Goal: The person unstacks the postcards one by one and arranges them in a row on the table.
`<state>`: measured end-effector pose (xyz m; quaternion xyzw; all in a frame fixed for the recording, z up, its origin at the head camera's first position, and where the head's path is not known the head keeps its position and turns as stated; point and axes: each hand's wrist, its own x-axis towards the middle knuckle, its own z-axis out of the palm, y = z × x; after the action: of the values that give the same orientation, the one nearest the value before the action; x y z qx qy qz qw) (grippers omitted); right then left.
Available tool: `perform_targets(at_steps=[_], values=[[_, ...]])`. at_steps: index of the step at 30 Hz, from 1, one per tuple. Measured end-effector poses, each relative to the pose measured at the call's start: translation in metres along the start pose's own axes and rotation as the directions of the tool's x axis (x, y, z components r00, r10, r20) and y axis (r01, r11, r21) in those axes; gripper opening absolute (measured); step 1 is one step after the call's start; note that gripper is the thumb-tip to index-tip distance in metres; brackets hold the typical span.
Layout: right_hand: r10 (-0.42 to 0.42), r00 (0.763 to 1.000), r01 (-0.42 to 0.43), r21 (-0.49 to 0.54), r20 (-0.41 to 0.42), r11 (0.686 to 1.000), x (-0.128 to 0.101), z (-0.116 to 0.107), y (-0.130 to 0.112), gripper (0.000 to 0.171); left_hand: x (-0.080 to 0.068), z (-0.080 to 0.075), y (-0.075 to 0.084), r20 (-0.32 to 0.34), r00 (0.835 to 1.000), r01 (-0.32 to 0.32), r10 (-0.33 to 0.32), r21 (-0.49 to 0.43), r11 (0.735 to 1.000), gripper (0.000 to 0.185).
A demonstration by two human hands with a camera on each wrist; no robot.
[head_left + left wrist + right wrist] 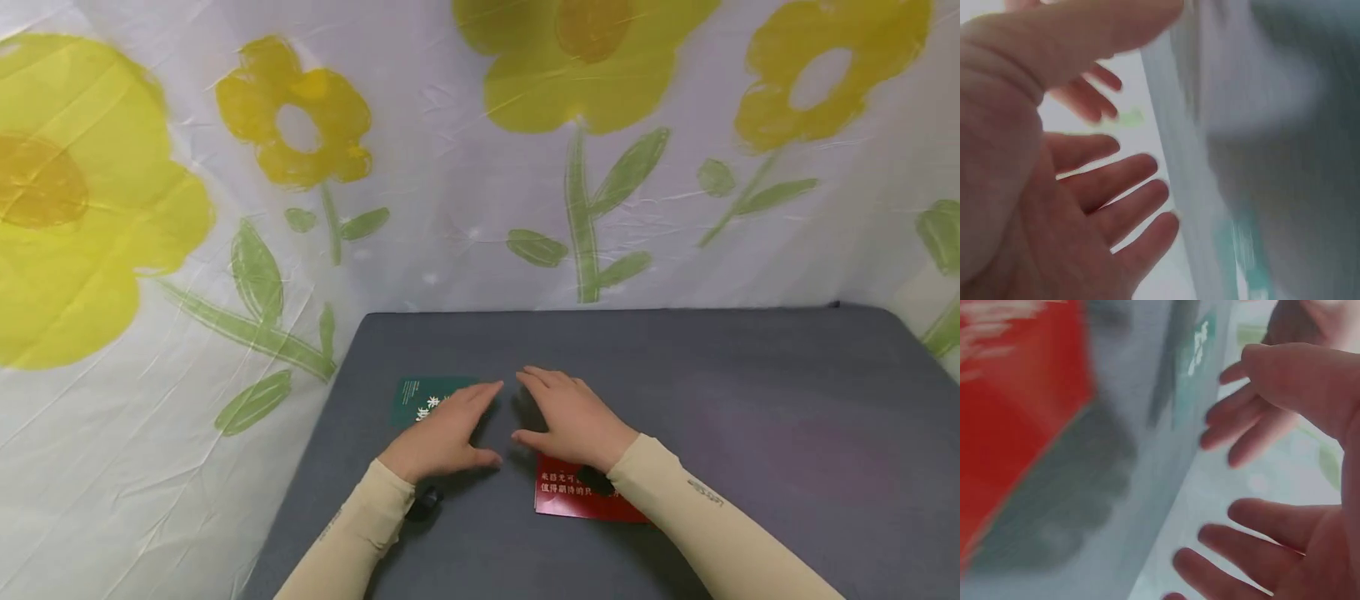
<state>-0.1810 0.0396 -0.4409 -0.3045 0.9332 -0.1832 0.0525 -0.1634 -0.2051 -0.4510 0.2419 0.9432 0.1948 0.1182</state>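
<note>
Both hands hover above a grey table, palms facing each other, with a small gap between the fingertips. My left hand (448,432) holds nothing; its fingers are spread and fairly straight in the left wrist view. Beneath and behind it lies a dark green card (411,398) with white characters, partly hidden by the fingers. My right hand (573,417) is likewise bare, thumb apart from the fingers. A red card (558,492) with pale printed characters lies below the right wrist, partly covered by the hand and sleeve.
The grey tabletop (750,400) stretches away to the right and back. A white curtain (442,208) with yellow flowers hangs behind and along the left side. A small black device (425,503) sits under the left wrist.
</note>
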Motion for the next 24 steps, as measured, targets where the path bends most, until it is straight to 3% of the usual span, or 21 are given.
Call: perform_targets(at_steps=[4, 8, 15, 24], values=[[0.005, 1.0, -0.005, -0.015, -0.021, 1.0, -0.045, -0.001, 0.022, 0.082, 0.014, 0.024, 0.039, 0.099, 0.99, -0.1, 0.101, -0.012, 0.995, 0.109], [0.03, 0.999, -0.03, -0.017, -0.02, 0.999, -0.085, 0.0, 0.037, 0.081, 0.021, 0.041, 0.06, 0.143, 0.982, -0.129, 0.123, 0.032, 0.991, 0.113], [0.1, 0.995, -0.1, 0.041, -0.001, 0.994, -0.123, 0.004, 0.052, 0.091, 0.025, 0.053, 0.072, 0.129, 0.983, -0.144, 0.134, 0.072, 0.987, 0.112], [0.094, 0.995, -0.092, 0.047, -0.037, 0.995, -0.121, 0.012, 0.055, 0.087, 0.023, 0.052, 0.067, 0.099, 0.98, -0.18, 0.171, 0.09, 0.979, 0.1]])
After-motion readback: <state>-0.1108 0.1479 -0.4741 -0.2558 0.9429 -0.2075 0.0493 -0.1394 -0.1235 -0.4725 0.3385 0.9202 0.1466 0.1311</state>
